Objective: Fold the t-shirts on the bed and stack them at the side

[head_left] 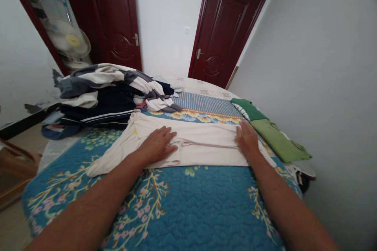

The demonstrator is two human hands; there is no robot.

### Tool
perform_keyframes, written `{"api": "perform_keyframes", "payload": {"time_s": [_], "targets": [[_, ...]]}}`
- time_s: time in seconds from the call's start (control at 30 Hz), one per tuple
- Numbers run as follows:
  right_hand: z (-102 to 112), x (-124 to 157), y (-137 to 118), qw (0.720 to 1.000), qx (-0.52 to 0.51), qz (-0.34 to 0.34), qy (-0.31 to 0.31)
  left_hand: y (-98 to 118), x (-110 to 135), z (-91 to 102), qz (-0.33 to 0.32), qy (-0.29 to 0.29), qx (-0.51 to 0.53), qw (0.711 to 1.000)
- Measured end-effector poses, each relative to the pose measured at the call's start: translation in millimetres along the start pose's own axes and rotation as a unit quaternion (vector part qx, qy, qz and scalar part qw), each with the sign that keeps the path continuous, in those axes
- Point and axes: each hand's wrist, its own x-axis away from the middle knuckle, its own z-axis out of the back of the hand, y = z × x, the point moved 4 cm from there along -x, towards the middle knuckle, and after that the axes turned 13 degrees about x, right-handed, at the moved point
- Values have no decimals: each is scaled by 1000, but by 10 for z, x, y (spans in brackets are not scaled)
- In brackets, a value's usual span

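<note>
A cream shirt (212, 155) lies on the blue floral bed cover, folded into a long strip running left to right. Its left end spreads wider and is wrinkled, with a small yellow mark near the top. My left hand (159, 145) rests flat on the shirt left of its middle, fingers stretched out. Toward the right end, my right hand (247, 139) has its fingers curled onto the shirt's cloth, their tips partly hidden. A crease runs along the strip between my two hands.
A heap of dark, grey and white clothes (114, 94) lies at the back left. Folded green garments (277, 139) lie along the right edge by the wall. A striped blue cloth (206, 103) is behind the shirt. Beyond the bed are dark red doors (226, 27) and a fan (72, 41).
</note>
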Motion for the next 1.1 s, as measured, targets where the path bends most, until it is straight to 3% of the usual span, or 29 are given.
{"api": "perform_keyframes", "payload": {"time_s": [0.07, 0.2, 0.27, 0.33, 0.47, 0.6, 0.7, 0.83, 0.93, 1.1], "targets": [[139, 92, -419, 997, -40, 60, -29, 47, 7, -31, -9, -27, 10, 1000], [279, 330, -1119, 966, -69, 156, -196, -117, 59, 121, 9, -56, 47, 997], [282, 401, -1191, 953, -50, 150, -259, -262, 100, 258, 41, -44, 60, 996], [250, 412, -1081, 952, -13, 109, -285, -382, 137, 376, 70, -28, 67, 995], [204, 368, -815, 968, 28, 56, -244, -499, 159, 478, 94, -9, 137, 986], [314, 402, -1027, 978, -45, 134, -152, -565, 171, 560, 128, 28, 162, 978], [438, 475, -1377, 967, -112, 195, -120, -556, 224, 637, 143, -25, 158, 977], [506, 541, -1709, 950, -154, 233, -139, -482, 348, 744, 153, -128, 178, 964], [506, 548, -1746, 948, -165, 228, -146, -434, 404, 786, 147, -140, 172, 964], [632, 514, -1745, 945, -204, 230, -116, -411, 366, 695, 128, -138, 100, 977]]}}
